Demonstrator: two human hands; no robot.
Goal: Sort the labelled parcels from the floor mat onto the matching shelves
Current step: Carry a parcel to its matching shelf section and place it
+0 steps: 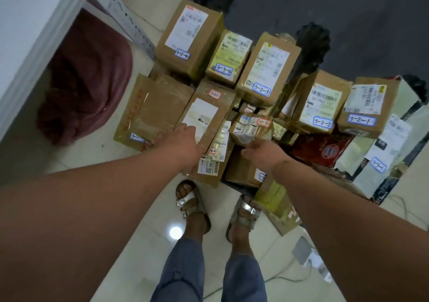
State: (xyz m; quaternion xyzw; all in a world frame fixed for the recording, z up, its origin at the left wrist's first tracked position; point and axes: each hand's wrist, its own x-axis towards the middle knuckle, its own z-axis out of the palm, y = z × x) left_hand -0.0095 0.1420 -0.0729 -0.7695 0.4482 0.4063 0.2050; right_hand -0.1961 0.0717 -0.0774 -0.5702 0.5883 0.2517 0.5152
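Both arms reach down toward a crowd of labelled parcels packed together on a dark floor mat (325,7) laid over pale tiles. The left hand (183,139) lies on the near end of a long brown box with a pink label (206,116), which sits near the middle of the pile; the fingers point forward and look fairly straight, but whether they clasp the box edge cannot be told. The right hand (262,153) hovers just over a small crumpled parcel (250,127) at the centre, fingers loosely curled and holding nothing visible. Toward the far edge of the mat stand the box marked 3-2-4 (188,37), the box marked 3-3-4 (228,55) and the box marked 3-2-3 (267,69), side by side and touching. Toward the right edge sit the box marked 3-2-2 (322,100) and the box marked 3-2-1 (366,107), with a red packet (322,148) below them. A flat brown parcel (148,111) lies at the left edge. A white shelf frame (41,44) stands at the left, a dark red cloth bundle (86,79) under it. Feet in silver sandals (192,204) stand at the near edge.
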